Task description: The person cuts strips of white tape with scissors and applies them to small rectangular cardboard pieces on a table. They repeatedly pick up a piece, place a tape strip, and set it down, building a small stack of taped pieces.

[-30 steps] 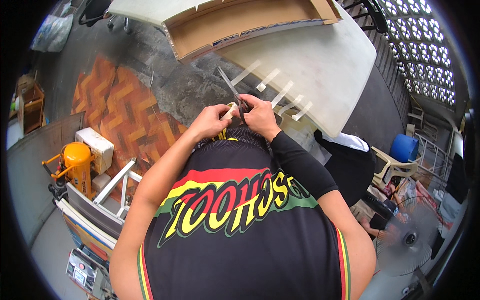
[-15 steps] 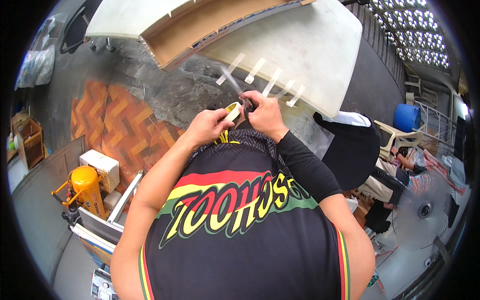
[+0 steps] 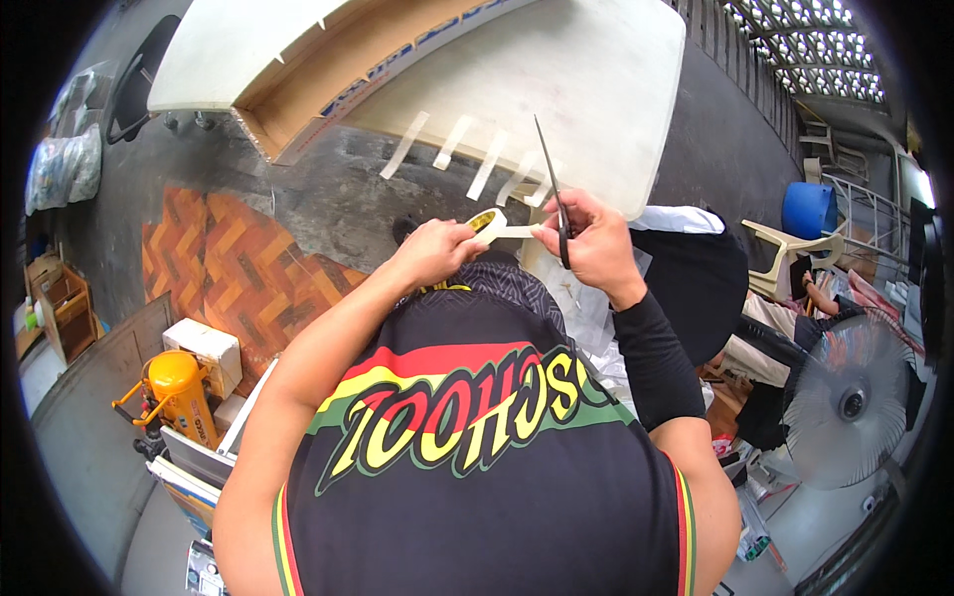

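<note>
My left hand [image 3: 435, 250] is closed around a roll of cream masking tape [image 3: 485, 228], pinched between thumb and fingers. A short length of tape [image 3: 517, 232] is stretched from the roll across to my right hand [image 3: 594, 246], whose fingertips grip its free end. That same hand also has black-handled scissors [image 3: 550, 164] in it, blades pointing up and away, looking closed. Several cut tape strips [image 3: 405, 145] hang by one end along the near edge of the white table [image 3: 606, 89], just beyond my hands.
A long open cardboard box [image 3: 260, 111] lies across the table. To the right are a black round-topped seat [image 3: 691, 288], a blue drum [image 3: 809, 210], a standing fan [image 3: 850, 402] and another person's arm [image 3: 820, 298]. A yellow tank [image 3: 181, 392] stands at left, near wood-patterned flooring [image 3: 234, 263].
My right hand has moved right, away from the roll, and a length of tape now spans between the hands. The scissors have swung more upright. The view has shifted slightly.
</note>
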A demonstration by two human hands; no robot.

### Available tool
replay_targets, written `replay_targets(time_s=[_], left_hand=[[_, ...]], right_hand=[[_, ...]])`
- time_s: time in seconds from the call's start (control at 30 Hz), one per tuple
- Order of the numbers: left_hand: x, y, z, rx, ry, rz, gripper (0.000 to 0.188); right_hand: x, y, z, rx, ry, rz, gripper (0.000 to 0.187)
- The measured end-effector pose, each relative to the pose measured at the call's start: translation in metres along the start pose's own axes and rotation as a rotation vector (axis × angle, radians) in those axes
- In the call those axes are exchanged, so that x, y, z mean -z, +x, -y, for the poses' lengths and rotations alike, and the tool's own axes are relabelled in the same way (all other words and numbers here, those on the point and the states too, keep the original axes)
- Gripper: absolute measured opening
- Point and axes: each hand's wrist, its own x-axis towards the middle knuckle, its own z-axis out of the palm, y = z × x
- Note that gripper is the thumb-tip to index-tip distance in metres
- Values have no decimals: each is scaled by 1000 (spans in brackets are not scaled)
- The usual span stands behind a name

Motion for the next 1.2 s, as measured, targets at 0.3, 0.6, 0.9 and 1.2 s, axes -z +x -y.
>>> replay_targets(time_s=[0.3,0.6,0.9,1.2], left_hand=[[-98,86,-52,231,-666,148,32],[-121,100,-60,392,-525,46,35],[-139,105,-52,452,-630,25,33],[-141,102,-52,465,-416,-80,38]], right_hand=[[133,82,-71,59,-707,46,35],[128,102,-121,106,-652,94,32],[121,93,-132,35,-929,-257,69],[112,94,-144,-8,-958,-395,81]])
